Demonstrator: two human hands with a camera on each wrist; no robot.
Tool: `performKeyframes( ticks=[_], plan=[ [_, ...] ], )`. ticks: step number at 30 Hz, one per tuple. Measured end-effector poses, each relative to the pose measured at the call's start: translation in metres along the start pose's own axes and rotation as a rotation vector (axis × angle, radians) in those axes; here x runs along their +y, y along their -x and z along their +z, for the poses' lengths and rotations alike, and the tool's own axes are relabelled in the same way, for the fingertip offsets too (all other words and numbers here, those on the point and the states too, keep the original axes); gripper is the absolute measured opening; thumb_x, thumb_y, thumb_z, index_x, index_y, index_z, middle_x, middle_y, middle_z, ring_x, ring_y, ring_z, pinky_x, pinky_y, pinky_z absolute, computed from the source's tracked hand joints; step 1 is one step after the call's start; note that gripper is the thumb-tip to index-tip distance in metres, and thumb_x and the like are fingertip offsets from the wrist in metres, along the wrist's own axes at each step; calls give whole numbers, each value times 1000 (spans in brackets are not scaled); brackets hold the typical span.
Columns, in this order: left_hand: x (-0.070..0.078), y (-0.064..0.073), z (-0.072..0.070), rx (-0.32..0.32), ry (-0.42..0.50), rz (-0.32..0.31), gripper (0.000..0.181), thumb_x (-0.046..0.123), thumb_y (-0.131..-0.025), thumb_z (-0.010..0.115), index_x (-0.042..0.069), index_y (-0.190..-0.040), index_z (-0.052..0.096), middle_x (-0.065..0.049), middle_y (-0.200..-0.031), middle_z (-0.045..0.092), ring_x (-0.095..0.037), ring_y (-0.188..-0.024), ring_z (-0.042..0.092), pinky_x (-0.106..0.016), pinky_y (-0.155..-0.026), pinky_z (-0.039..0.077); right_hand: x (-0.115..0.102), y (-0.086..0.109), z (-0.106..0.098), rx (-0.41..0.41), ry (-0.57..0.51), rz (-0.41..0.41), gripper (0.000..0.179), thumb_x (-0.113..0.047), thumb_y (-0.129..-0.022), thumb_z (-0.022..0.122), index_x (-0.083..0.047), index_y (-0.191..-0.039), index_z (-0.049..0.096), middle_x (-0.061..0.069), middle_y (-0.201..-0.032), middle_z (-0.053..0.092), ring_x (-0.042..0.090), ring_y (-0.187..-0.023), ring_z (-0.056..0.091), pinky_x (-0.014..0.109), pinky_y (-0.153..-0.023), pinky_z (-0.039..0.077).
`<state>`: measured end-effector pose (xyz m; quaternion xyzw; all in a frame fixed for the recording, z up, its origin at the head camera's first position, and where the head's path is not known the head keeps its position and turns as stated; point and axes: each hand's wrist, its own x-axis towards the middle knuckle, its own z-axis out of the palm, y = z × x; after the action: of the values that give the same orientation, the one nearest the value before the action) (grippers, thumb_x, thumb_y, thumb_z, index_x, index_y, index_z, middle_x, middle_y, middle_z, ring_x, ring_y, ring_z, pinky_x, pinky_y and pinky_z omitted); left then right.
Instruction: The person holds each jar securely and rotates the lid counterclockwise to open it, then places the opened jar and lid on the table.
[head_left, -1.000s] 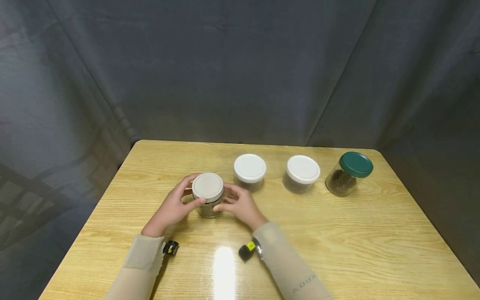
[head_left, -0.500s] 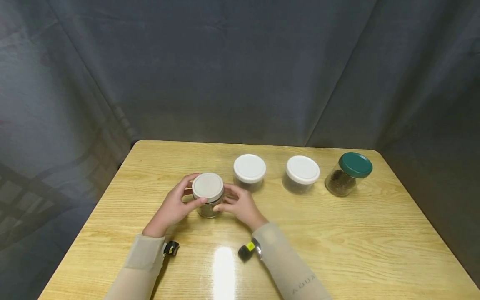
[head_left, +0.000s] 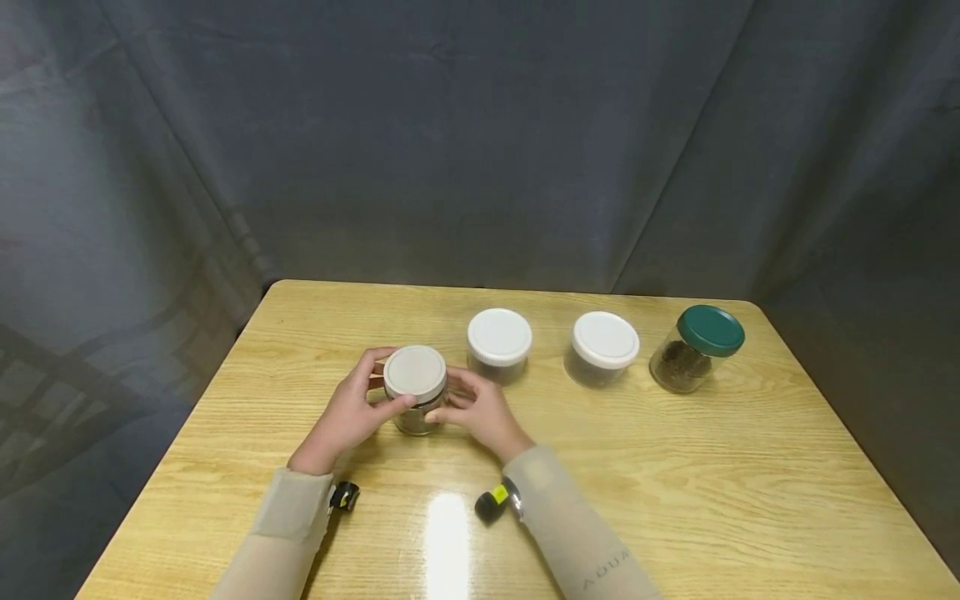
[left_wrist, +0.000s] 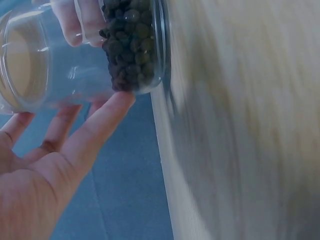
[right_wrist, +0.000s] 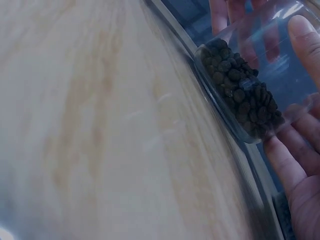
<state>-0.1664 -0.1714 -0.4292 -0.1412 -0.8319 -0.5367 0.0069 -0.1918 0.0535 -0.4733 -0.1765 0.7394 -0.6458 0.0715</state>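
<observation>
In front of me a clear jar with a beige lid (head_left: 415, 372) stands upright on the table, held between both hands. My left hand (head_left: 348, 412) grips it from the left, thumb at the front edge of the lid and fingers reaching round behind. From the right, my right hand (head_left: 486, 414) holds the glass body lower down, its thumb across the front. Dark round pellets (left_wrist: 129, 47) fill the bottom part of the jar in the left wrist view. The same pellets (right_wrist: 240, 92) show through the glass in the right wrist view, near the tabletop.
Behind and right of the hands are two clear tubs with white lids, a nearer tub (head_left: 498, 337) and a farther tub (head_left: 603, 342). A green-lidded jar (head_left: 693, 350) with dark contents is at the far right of the wooden table (head_left: 675, 492). Grey curtains (head_left: 480, 150) hang behind.
</observation>
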Motion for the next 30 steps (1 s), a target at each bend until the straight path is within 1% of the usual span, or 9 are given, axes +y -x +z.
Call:
performKeyframes(
  ticks=[7,9,11,13,16,20,23,26,30],
  plan=[
    [-1,0,-3,-47,16,-15,75,21,-89,81,12,-150,38,-21,-133,52,-46,-124,53,-49,-94,58,-1,1,0,5,5,-7,80,-12,-73,90,-1,-143,53,18,-141,58,31,-128,58,24,-100,52],
    [-1,0,-4,-46,9,1,79,21,-88,81,11,-152,34,-21,-139,48,-46,-126,51,-49,-97,56,-1,1,0,5,5,-7,80,-13,-73,90,-1,-143,53,18,-141,58,31,-128,58,24,-100,52],
    [0,0,-5,-22,-15,28,82,21,-88,82,10,-153,33,-20,-144,43,-44,-129,50,-51,-100,53,-1,1,0,4,6,-5,80,-13,-73,90,-1,-143,53,18,-141,58,31,-128,58,25,-100,52],
    [2,1,-5,11,-43,71,82,20,-87,83,10,-152,35,-19,-147,40,-41,-131,48,-53,-103,51,-1,0,0,5,10,0,80,-13,-73,90,-1,-143,53,18,-141,58,31,-128,58,25,-100,52],
    [4,2,-6,63,-86,155,74,16,-85,84,8,-146,44,-17,-147,39,-37,-132,46,-54,-106,49,-1,0,0,6,16,7,81,-14,-73,90,-1,-143,53,19,-142,57,31,-128,58,25,-100,52],
    [5,3,-5,101,-125,280,59,7,-80,86,7,-132,58,-15,-144,44,-34,-131,47,-51,-106,49,-2,1,0,3,20,8,81,-14,-73,90,0,-144,52,19,-143,57,31,-129,58,24,-100,52],
    [5,2,-3,122,-174,371,53,6,-77,89,10,-124,64,-13,-140,50,-33,-129,50,-49,-107,49,-3,1,0,0,20,1,81,-13,-74,89,1,-144,52,20,-143,56,32,-129,57,25,-101,51],
    [4,2,-2,136,-226,454,50,6,-75,90,12,-119,67,-12,-137,55,-33,-128,51,-41,-109,47,-3,1,0,-2,21,-5,80,-13,-74,89,1,-144,51,20,-143,56,32,-130,57,24,-101,51],
    [5,1,-2,131,-265,538,47,4,-73,90,11,-115,69,-11,-133,58,-35,-131,50,-29,-114,40,-2,1,0,-2,20,-5,81,-13,-74,89,1,-144,51,20,-143,56,32,-129,57,24,-100,51]
  ],
)
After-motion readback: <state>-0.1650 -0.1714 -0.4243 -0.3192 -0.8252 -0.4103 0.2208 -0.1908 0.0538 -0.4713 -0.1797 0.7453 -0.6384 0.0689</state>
